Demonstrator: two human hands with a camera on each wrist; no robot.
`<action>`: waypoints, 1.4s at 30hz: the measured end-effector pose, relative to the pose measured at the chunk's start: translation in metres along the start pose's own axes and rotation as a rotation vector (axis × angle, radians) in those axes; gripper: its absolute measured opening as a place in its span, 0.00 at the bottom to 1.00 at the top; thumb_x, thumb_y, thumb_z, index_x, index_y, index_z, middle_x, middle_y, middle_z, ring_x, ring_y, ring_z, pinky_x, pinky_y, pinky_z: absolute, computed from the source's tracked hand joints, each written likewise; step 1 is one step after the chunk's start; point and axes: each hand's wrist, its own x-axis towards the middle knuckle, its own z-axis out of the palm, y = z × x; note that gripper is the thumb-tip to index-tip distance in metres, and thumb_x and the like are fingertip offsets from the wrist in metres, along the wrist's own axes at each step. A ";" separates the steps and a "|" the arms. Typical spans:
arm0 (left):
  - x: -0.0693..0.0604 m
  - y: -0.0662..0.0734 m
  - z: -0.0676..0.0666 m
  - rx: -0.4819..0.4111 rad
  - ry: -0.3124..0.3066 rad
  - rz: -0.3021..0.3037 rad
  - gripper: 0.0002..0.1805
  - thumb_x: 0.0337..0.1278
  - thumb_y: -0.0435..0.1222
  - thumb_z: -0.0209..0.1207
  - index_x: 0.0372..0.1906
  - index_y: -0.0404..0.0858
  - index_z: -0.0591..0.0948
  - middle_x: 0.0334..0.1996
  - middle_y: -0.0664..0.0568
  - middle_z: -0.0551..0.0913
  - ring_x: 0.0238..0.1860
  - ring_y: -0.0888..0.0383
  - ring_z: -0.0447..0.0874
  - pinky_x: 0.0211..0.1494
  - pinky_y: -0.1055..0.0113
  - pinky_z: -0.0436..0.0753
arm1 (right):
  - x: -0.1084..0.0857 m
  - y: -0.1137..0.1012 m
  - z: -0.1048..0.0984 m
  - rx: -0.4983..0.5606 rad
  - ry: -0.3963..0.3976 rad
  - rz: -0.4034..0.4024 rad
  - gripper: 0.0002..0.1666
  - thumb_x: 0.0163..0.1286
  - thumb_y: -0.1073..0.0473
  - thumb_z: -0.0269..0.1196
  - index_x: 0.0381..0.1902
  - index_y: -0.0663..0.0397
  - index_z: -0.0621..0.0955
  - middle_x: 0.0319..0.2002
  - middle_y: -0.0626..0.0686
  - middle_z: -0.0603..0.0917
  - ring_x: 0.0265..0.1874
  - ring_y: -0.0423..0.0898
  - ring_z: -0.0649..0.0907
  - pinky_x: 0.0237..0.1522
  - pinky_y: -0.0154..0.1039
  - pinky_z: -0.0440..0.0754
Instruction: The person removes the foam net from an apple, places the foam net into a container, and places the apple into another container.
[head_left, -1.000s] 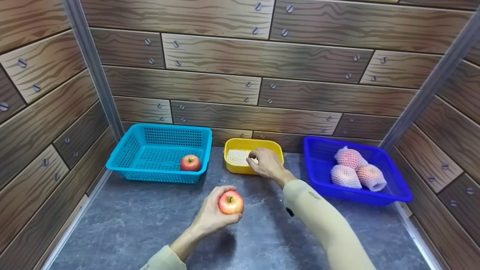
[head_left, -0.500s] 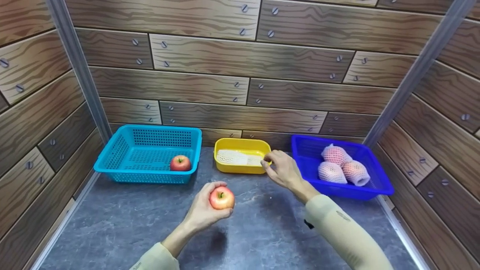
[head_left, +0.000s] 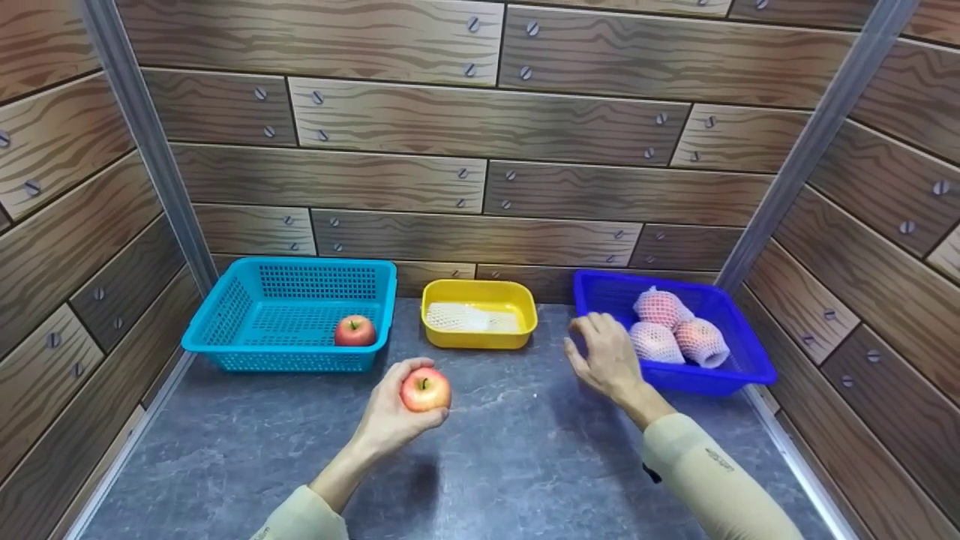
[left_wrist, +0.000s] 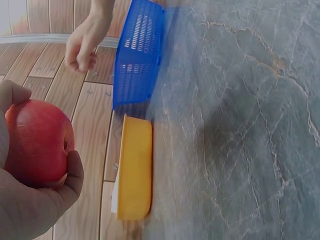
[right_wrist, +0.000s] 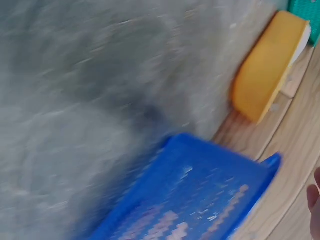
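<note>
One round red-and-yellow apple (head_left: 425,390) sits in the left hand (head_left: 388,411), gripped between its curled fingers and thumb, above the grey marbled worktop (head_left: 495,472). Its dark stem (head_left: 424,383) points up toward the head camera; the body looks nearly equally broad all round. At 1 o'clock stands a yellow plastic tub (head_left: 480,341). Toward 3 o'clock, the right hand (head_left: 609,356) hangs, fingers loosely bent, near a dark-blue plastic basket (head_left: 705,385). The head view shows its three net-wrapped apples (head_left: 655,343); the left wrist view, the held apple's deep-red flank.

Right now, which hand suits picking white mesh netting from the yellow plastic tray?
Right, probably: the right hand shows nothing in its grip and hangs right of the yellow tray, while the left hand holds a round red-yellow apple.
</note>
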 end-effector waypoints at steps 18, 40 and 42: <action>0.013 -0.011 -0.019 0.088 0.135 -0.061 0.40 0.45 0.39 0.83 0.67 0.41 0.82 0.60 0.43 0.86 0.56 0.50 0.84 0.61 0.56 0.85 | -0.070 0.054 0.008 -0.109 0.023 0.112 0.17 0.70 0.48 0.64 0.40 0.58 0.81 0.39 0.63 0.80 0.40 0.66 0.78 0.46 0.61 0.75; 0.081 -0.026 -0.095 0.171 0.325 -0.130 0.41 0.47 0.40 0.83 0.68 0.32 0.80 0.59 0.36 0.85 0.59 0.42 0.83 0.60 0.57 0.80 | -0.073 0.058 0.011 -0.119 -0.013 0.117 0.20 0.62 0.48 0.63 0.40 0.59 0.78 0.38 0.62 0.75 0.39 0.65 0.76 0.47 0.60 0.73; 0.088 -0.030 -0.107 0.187 0.348 -0.155 0.43 0.49 0.41 0.82 0.70 0.32 0.79 0.61 0.35 0.85 0.59 0.41 0.83 0.60 0.56 0.81 | -0.071 0.057 0.013 -0.119 -0.011 0.115 0.20 0.62 0.48 0.63 0.40 0.59 0.78 0.38 0.62 0.75 0.39 0.65 0.76 0.47 0.60 0.73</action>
